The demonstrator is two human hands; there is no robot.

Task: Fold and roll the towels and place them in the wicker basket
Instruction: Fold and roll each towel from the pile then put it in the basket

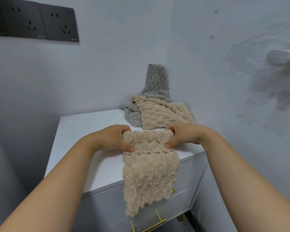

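A beige fluffy towel (149, 173) lies folded into a long strip on the white cabinet top (84, 131), its near end hanging over the front edge. Its far end is curled into the start of a roll. My left hand (117, 138) grips the left end of that roll, fingers curled over it and thumb underneath. My right hand (179, 136) grips the right end the same way. A second beige towel (159, 114) lies loose behind, partly over a grey towel (156, 81) that leans up into the wall corner. No wicker basket is in view.
The cabinet stands in a corner between two pale walls. Gold drawer handles (154, 223) stick out below the hanging towel. Two dark wall sockets (38, 24) sit at the upper left. A white fixture (281, 57) juts from the right wall.
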